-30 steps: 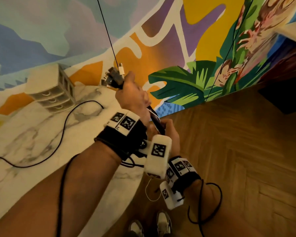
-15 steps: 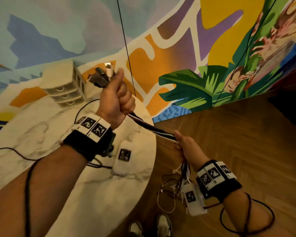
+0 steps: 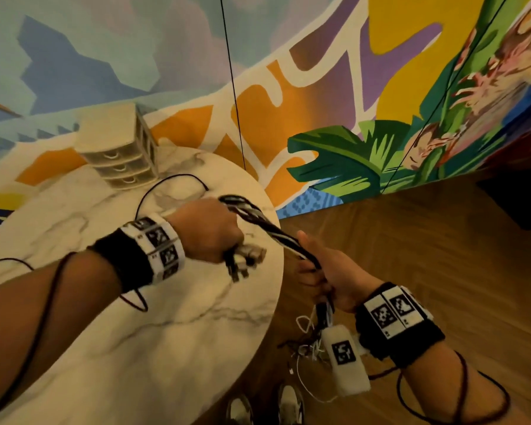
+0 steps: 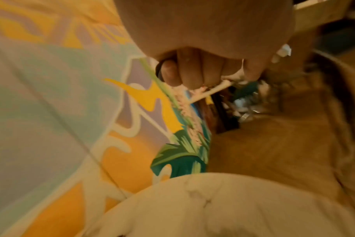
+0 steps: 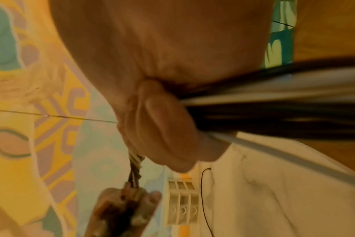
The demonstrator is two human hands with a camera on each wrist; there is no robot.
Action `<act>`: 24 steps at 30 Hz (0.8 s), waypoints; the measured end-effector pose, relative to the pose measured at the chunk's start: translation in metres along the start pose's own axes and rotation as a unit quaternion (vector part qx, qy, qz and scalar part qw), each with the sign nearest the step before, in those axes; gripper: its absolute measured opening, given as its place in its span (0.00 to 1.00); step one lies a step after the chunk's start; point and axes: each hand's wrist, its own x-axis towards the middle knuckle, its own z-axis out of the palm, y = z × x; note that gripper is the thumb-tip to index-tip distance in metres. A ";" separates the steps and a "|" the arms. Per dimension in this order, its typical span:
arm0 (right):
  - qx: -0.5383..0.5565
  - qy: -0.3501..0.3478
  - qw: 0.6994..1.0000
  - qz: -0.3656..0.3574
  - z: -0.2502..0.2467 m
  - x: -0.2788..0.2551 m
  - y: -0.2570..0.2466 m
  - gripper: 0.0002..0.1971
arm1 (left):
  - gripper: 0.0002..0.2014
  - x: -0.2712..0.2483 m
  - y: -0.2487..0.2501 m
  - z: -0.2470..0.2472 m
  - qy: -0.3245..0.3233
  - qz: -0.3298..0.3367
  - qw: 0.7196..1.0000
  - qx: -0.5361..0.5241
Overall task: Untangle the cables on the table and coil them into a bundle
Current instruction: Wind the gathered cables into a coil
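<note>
Two hands: one shared bundle of black and white cables (image 3: 270,233) is held, stretched taut between them.
Left hand (image 3: 210,233): fisted around the plug end of the bundle, above the round white marble-patterned table (image 3: 154,348); connectors (image 3: 244,260) are seen sticking out below the fist.
Right hand (image 3: 331,273): curled around the same bundle just off the table edge, over the wooden floor (image 3: 426,256).
Long axis: the held span is slanted from upper left down to lower right, from the left fist to the right.
Loose remainder: a tangle (image 3: 308,348) is left hanging below the right hand, toward the floor.
Nearer hand: the right, judged best placed to feed slack toward the left for the next coil.
Also on table: a small cream drawer unit (image 3: 117,148) and a thin black lead (image 3: 166,185).
</note>
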 end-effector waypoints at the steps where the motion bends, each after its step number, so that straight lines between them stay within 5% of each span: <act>1: 0.013 0.001 1.000 -0.002 0.000 -0.004 0.003 0.27 | 0.14 0.001 -0.008 0.003 0.040 -0.018 0.999 -0.010; 4: 0.095 0.037 0.994 -0.034 0.000 -0.005 0.003 0.28 | 0.10 0.002 0.005 0.017 0.246 -0.025 0.960 -0.131; 6: 0.178 0.017 0.982 -0.055 0.004 -0.002 0.000 0.28 | 0.10 0.005 0.031 0.025 0.373 -0.037 0.891 -0.254; 8: 0.245 -0.051 0.965 -0.075 0.013 0.003 -0.001 0.27 | 0.08 0.009 0.059 0.023 0.407 -0.066 0.819 -0.399; 11: 0.278 -0.139 0.948 -0.063 0.029 0.006 -0.001 0.28 | 0.06 0.022 0.082 0.007 0.368 -0.163 0.596 -0.695; 12: 0.272 -0.153 0.948 -0.057 0.034 0.006 0.000 0.28 | 0.06 0.024 0.081 0.005 0.365 -0.186 0.558 -0.722; 16: 0.223 -0.131 0.964 -0.056 0.041 0.010 0.004 0.30 | 0.17 0.029 0.080 0.001 0.277 -0.181 0.446 -0.832; 18: 0.142 -0.058 0.986 -0.066 0.043 0.010 0.002 0.33 | 0.12 0.029 0.081 0.003 0.313 -0.211 0.395 -0.838; 20: 0.036 0.047 0.993 -0.105 0.043 0.009 0.006 0.29 | 0.11 0.033 0.079 0.001 0.364 -0.267 0.373 -0.810; 21: -0.054 0.102 0.981 -0.153 0.044 0.009 0.010 0.24 | 0.11 0.036 0.079 0.000 0.385 -0.299 0.363 -0.794; 24: -0.341 0.231 0.879 -0.241 0.047 0.012 0.024 0.16 | 0.10 0.042 0.081 -0.002 0.402 -0.358 0.341 -0.771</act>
